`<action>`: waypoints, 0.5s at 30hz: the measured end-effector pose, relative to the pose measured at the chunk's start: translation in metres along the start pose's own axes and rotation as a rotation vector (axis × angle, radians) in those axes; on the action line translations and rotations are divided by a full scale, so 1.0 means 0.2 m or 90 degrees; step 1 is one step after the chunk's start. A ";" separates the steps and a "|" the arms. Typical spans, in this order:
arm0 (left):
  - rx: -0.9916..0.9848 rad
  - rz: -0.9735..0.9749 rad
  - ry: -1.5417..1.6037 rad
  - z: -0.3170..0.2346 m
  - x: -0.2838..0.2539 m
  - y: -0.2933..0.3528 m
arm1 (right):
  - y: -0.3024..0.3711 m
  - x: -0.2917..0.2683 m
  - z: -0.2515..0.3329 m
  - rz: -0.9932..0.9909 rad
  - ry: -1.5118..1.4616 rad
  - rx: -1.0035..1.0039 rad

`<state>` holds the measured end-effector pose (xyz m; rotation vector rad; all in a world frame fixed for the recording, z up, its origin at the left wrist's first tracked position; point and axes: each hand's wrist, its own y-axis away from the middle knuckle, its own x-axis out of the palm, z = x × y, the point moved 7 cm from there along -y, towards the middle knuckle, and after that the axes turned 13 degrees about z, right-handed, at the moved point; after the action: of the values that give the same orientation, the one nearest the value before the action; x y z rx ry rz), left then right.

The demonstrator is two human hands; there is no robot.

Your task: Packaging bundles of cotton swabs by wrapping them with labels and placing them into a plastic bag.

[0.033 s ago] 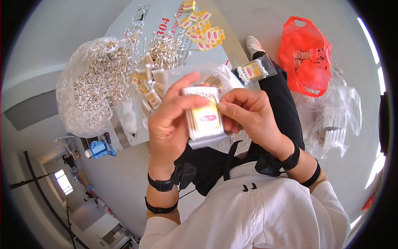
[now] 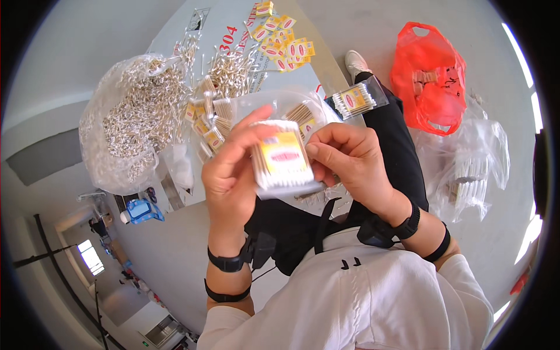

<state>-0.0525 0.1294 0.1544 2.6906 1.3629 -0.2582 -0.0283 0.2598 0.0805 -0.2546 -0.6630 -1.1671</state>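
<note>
My left hand grips a flat packet of cotton swabs with a yellow card, fingers behind and along its left side. Clear plastic shows under the packet's lower end. Beside its right edge, my right hand has thumb and forefinger pressed together; whatever they pinch is too small to make out. Behind the packet lies a clear plastic bag with bundled swabs in it. Left of that, several swab bundles with yellow cards lie on the table. A bagged swab packet rests near my right thigh.
A big clear bag of loose swabs stands at the left, with a loose pile beside it. Yellow cards lie scattered farther off. On the floor at right are a red bag and clear bags. A blue pack sits at left.
The swab packet and my left hand have shifted slightly left, and the packet has tilted so its card shows more fully. My right hand has hardly moved.
</note>
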 end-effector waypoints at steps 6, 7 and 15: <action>-0.013 -0.060 0.052 -0.01 0.09 0.01 | 0.03 0.05 0.02 -0.051 0.282 -0.206; -0.082 -0.031 -0.045 -0.01 0.08 0.02 | 0.02 0.08 0.03 -0.018 0.345 -0.233; 0.021 -0.288 -0.244 -0.13 -0.21 0.15 | 0.06 0.02 0.11 -0.008 0.472 -0.227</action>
<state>-0.0500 0.0828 0.1886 2.1596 1.8118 -0.7929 -0.0239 0.2726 0.1030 -0.0993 0.1964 -1.2766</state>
